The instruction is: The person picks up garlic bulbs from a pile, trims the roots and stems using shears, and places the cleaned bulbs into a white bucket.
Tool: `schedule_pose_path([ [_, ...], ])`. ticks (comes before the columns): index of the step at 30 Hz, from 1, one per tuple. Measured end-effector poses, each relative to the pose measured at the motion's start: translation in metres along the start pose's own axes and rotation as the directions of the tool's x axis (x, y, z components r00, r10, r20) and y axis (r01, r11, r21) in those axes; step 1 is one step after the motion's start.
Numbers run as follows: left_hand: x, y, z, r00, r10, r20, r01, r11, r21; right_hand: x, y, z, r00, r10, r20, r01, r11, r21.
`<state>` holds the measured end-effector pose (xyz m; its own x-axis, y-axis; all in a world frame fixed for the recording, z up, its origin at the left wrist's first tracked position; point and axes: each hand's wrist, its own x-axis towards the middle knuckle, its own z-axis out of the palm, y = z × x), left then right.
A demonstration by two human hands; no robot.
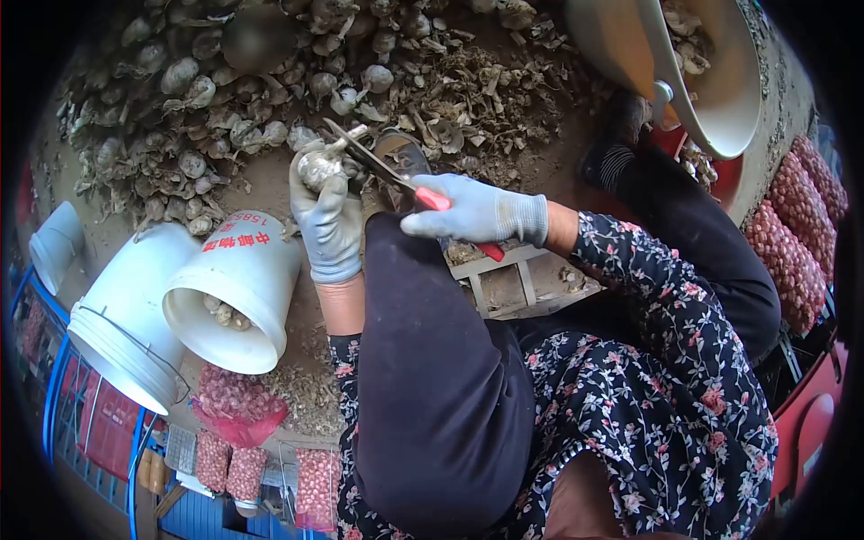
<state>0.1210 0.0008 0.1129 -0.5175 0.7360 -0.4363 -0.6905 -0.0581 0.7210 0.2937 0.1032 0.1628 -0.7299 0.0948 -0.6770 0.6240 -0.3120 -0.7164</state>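
My left hand (328,225), in a grey-white work glove, is closed around a garlic bulb (317,169) whose stem points up and to the right. Red-handled shears (432,199) are gripped in my gloved right hand (472,209). Their blades reach left to the stem, just above the bulb. Below the blades a shoe (402,153) shows on the ground. My fingers partly hide the bulb and the shears' handles.
A large garlic heap (189,108) spreads ahead, with dry trimmings (495,99) to its right. White buckets stand left, one with red lettering (238,236) holding bulbs. A big pale bucket (729,126) tilts at upper right. Filled mesh sacks (787,265) lie right.
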Motion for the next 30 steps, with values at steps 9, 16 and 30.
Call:
schedule_pose_path([
  [9, -0.049, 0.102, -0.07, 0.84, 0.513, -0.175, -0.344, 0.754, 0.559, -0.012, 0.024, -0.012, 0.965, 0.255, -0.054, -0.232, 0.933, 0.275],
  [16, -0.013, 0.123, -0.069, 0.659, 0.523, 0.54, -0.035, -0.696, 0.717, 0.0, 0.065, -0.018, 0.898, 0.311, -0.31, -0.32, 0.947, 0.026],
  [30, 0.067, -0.033, 0.01, 0.979, -0.189, 0.073, 0.072, 0.658, 0.749, -0.008, 0.048, -0.031, 0.888, 0.148, -0.436, -0.349, 0.834, -0.428],
])
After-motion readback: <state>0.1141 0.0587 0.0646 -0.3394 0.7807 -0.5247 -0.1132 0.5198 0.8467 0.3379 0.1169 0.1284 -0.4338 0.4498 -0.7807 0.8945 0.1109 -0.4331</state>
